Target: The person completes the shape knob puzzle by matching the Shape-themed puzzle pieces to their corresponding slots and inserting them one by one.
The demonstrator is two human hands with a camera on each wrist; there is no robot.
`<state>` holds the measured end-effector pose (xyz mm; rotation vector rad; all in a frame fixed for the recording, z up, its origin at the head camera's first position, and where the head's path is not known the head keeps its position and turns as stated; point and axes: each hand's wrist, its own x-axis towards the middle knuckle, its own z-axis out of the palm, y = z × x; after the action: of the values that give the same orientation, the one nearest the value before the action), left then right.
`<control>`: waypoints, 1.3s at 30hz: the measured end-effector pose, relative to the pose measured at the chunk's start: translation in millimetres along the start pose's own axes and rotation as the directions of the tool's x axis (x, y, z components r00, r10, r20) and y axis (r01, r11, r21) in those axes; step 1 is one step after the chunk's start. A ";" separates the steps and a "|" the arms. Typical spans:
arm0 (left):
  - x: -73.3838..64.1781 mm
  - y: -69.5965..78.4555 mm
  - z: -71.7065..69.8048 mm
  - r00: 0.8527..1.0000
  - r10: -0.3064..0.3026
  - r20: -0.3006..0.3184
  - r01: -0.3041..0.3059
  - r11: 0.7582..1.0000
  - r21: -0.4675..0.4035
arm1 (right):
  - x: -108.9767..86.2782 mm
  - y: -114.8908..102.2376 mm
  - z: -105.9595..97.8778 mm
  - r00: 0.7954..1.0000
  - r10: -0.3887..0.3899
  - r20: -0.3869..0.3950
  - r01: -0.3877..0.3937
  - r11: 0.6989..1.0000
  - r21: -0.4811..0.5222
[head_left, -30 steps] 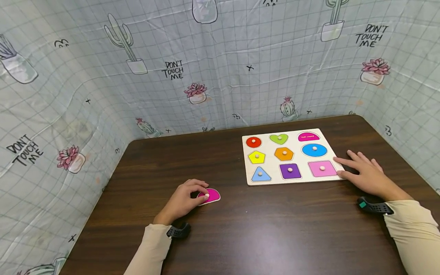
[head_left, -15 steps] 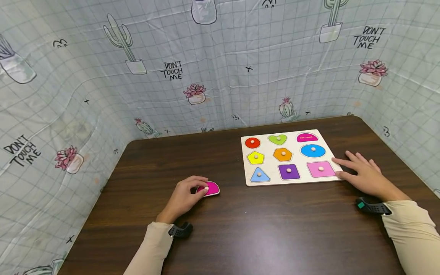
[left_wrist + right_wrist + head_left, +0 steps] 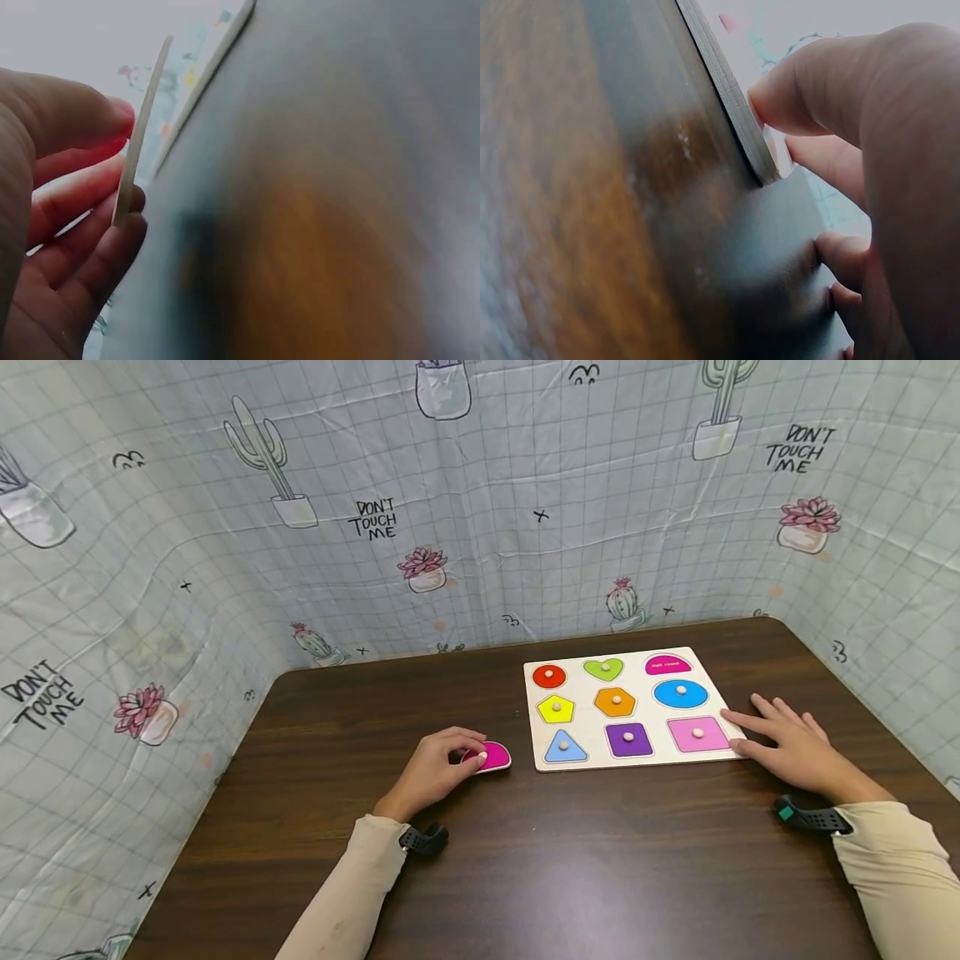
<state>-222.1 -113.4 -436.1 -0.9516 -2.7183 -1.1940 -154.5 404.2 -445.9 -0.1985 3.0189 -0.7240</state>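
My left hand (image 3: 429, 772) pinches the small white knob of a magenta half-round puzzle piece (image 3: 497, 757), lifted a little above the table. Edge-on in the left wrist view, the piece (image 3: 142, 135) looks like a thin wooden strip near the thumb and fingers. To its right lies a white peg puzzle board (image 3: 585, 720) with several coloured, knobbed shapes. Its magenta half-round slot (image 3: 667, 667) at the back right holds no knobbed piece. My right hand (image 3: 798, 750) rests at the board's right edge, thumb and forefinger touching near the front corner and the other fingers spread.
A dark brown wooden table (image 3: 570, 868) carries everything. A pale cloth backdrop (image 3: 495, 477) printed with cacti and grid lines rises behind the table and on both sides.
My left hand has lifted the half-round piece and carried it right and away from me, toward the board. The right hand and board keep their places; the head view has tilted slightly.
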 end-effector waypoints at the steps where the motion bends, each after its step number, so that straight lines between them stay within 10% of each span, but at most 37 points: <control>1: 4.0 1.8 1.1 1.000 0.000 0.002 0.000 1.000 0.006 | -0.6 -0.4 -0.3 1.000 0.001 0.000 -0.001 1.000 -0.001; 27: 129.5 54.2 25.9 0.997 0.032 0.069 -0.033 0.999 0.019 | -0.3 3.8 -1.2 1.000 -0.011 -0.009 0.011 1.000 -0.017; 39: 152.3 62.5 49.3 0.998 -0.003 0.068 0.003 1.000 -0.001 | -0.8 -2.0 1.3 1.000 -0.005 -0.010 0.005 1.000 0.003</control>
<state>-301.7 32.1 -390.9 -1.0070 -2.7725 -1.1855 -153.4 402.0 -446.2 -0.2023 3.0281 -0.7319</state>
